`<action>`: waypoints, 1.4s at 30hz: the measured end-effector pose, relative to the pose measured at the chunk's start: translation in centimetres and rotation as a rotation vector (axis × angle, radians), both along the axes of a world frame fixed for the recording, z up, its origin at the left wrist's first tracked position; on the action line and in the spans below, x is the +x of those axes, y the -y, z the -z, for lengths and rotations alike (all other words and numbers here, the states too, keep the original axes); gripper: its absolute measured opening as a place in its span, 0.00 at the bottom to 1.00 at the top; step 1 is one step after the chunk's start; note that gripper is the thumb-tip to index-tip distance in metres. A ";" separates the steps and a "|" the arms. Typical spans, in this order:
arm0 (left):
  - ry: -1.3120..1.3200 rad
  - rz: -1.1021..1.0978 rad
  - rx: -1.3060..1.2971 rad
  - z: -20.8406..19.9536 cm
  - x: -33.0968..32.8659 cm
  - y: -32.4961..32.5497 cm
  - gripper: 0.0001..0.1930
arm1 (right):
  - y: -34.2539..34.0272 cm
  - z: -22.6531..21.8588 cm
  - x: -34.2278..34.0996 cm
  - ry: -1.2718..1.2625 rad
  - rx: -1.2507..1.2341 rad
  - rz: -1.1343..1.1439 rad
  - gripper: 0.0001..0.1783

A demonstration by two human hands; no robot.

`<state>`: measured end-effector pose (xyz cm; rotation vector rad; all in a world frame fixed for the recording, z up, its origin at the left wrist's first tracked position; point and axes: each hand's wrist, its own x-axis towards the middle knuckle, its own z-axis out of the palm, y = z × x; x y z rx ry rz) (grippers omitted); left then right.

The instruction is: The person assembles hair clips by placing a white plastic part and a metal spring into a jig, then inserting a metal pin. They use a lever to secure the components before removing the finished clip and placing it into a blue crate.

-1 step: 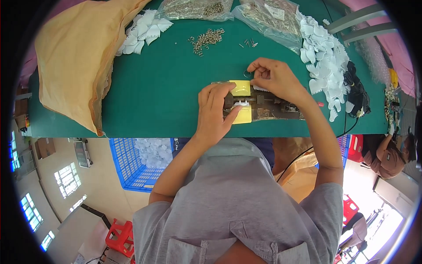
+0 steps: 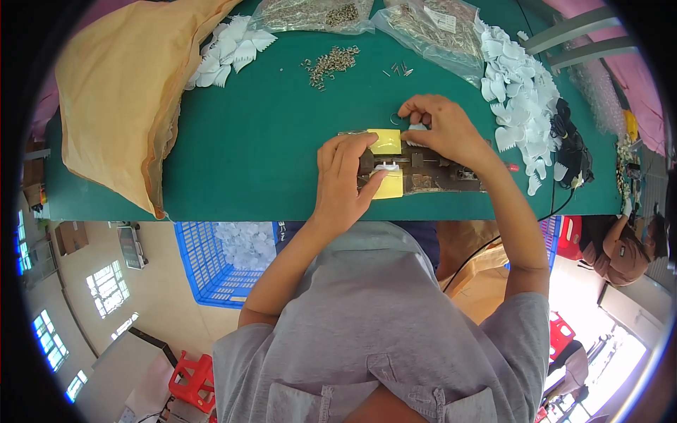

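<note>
A dark metal fixture [image 2: 437, 173] lies near the table's front edge, with a yellow pad [image 2: 385, 142] on its far side and another yellow pad [image 2: 390, 185] on its near side. My left hand [image 2: 342, 173] is bent round the fixture's left end, fingertips by the far pad and thumb by the near one. Between them sits a small white piece [image 2: 386, 167] in the fixture. Above the fixture, my right hand [image 2: 448, 132] is curled around a white toothed plastic piece [image 2: 417, 129], which its fingers partly hide. A thin ring-shaped wire [image 2: 395, 119] shows beside its fingertips.
Beyond my hands lie a pile of small metal parts [image 2: 330, 67] and a few loose pins [image 2: 400, 69]. Clear bags [image 2: 430, 35] line the back. White toothed pieces [image 2: 518, 92] heap at right beside black cables [image 2: 572, 144]. A tan sack [image 2: 116, 99] stands left.
The white toothed piece has come up from beneath my right thumb to between thumb and fingers. My right fingers have shifted slightly; my left hand stays in place.
</note>
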<state>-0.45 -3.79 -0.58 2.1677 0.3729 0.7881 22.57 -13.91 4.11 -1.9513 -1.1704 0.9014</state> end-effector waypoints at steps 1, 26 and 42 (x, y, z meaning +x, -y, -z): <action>-0.003 0.005 0.005 -0.1 -0.1 0.0 0.32 | 0.2 0.3 -0.2 0.173 0.012 -0.005 0.17; -0.008 0.019 -0.140 0.3 -0.3 0.3 0.36 | 1.5 -3.7 -5.8 0.421 0.284 -0.136 0.16; 0.003 0.072 -0.113 0.1 0.2 0.0 0.39 | 0.2 -4.8 -4.5 0.339 0.270 -0.375 0.09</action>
